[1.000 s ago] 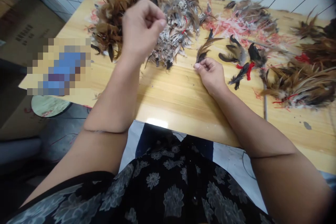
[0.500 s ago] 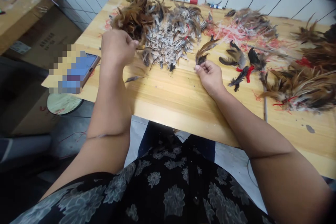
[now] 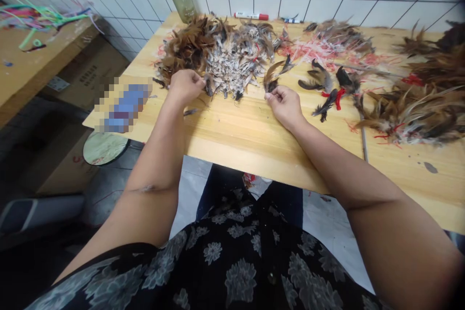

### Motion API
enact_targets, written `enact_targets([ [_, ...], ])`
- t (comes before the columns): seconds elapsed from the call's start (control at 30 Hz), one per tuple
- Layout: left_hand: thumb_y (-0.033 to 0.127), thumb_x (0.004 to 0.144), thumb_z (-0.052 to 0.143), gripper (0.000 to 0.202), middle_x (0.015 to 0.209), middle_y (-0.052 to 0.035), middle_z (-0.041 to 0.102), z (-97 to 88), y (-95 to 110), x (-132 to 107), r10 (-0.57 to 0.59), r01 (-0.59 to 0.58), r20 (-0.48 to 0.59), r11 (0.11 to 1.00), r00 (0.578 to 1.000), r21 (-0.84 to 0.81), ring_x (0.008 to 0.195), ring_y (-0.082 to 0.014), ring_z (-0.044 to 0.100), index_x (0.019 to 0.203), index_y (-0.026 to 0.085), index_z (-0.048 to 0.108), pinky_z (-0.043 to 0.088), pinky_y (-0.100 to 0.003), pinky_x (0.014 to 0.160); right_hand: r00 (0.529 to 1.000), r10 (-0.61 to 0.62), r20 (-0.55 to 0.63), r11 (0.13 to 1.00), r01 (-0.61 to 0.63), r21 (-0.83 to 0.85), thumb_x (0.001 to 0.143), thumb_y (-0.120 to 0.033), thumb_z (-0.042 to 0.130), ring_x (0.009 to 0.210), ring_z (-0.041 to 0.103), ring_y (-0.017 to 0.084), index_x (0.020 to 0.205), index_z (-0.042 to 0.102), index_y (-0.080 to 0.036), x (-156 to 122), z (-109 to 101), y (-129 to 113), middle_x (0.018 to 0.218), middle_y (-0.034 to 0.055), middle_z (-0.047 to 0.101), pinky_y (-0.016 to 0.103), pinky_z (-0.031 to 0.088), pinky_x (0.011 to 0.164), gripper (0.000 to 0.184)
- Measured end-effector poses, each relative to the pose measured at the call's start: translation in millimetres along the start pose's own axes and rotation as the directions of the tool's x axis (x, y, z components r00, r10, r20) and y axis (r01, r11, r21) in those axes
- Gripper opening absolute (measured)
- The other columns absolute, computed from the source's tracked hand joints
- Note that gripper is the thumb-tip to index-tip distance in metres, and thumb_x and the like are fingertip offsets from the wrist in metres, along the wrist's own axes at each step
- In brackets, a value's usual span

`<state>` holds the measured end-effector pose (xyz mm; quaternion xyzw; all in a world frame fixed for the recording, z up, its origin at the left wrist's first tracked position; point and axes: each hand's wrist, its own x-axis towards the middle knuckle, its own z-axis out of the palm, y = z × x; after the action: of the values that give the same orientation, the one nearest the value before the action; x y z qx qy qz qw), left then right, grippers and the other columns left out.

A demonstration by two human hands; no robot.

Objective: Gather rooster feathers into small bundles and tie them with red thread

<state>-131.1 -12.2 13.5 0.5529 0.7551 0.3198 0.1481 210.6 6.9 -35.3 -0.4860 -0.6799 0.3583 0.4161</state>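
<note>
My left hand (image 3: 184,86) is closed at the near edge of a big heap of brown and grey feathers (image 3: 221,53), its fingers pinched on a feather from that heap. My right hand (image 3: 285,104) rests on the wooden table (image 3: 254,131) and pinches a small bunch of dark feathers (image 3: 272,75) by their quills, tips pointing away from me. A single loose feather (image 3: 189,112) lies on the table just in front of my left hand.
More feather bundles tied with red thread (image 3: 329,89) lie to the right, with a large brown pile (image 3: 417,106) at the far right. A red-capped marker (image 3: 251,16) lies by the tiled wall. A blurred phone (image 3: 121,104) sits at the table's left edge. Cardboard boxes (image 3: 83,72) stand left.
My left hand came down from in front of the heap to its near left edge and pinched there. A loose feather dropped onto the table. My right hand stayed put with its bunch.
</note>
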Motion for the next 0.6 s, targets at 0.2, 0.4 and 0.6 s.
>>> enact_targets([
  [0.2,0.013,0.096,0.091,0.031,0.069,0.0009,0.063,-8.8,6,-17,-0.003,-0.026,-0.105,0.961,0.995,-0.277,0.076,-0.0237,0.061,0.079,0.026,0.069,0.049,-0.038,0.077,0.999,0.048,-0.001,0.999,-0.048,0.022,0.101,-0.005,0.08,0.075,0.038,0.017,0.075,0.057,-0.028,-1,0,-12,0.071,-0.0073,0.045,0.039,0.033,0.082,0.042],
  [0.4,0.013,0.089,0.104,0.038,0.078,-0.0008,0.074,2.3,42,-36,0.111,0.001,0.131,0.76,0.985,-0.65,0.071,-0.0185,0.073,0.084,0.025,0.068,0.056,-0.027,0.066,0.987,0.158,-0.041,0.979,-0.151,0.137,0.106,0.002,0.076,0.07,0.029,0.015,0.07,0.053,-0.027,3,0,-21,0.063,-0.0106,0.036,0.039,0.024,0.077,0.052],
  [0.6,0.011,0.086,0.113,0.047,0.076,-0.0016,0.077,47.7,86,-48,0.269,0.032,0.303,0.697,0.914,-0.716,0.065,-0.0154,0.072,0.079,0.023,0.068,0.054,-0.022,0.059,0.991,0.136,-0.019,0.959,-0.127,0.253,0.107,0.001,0.079,0.071,0.033,0.013,0.067,0.056,-0.025,0,5,-21,0.064,-0.0097,0.043,0.036,0.026,0.077,0.052],
])
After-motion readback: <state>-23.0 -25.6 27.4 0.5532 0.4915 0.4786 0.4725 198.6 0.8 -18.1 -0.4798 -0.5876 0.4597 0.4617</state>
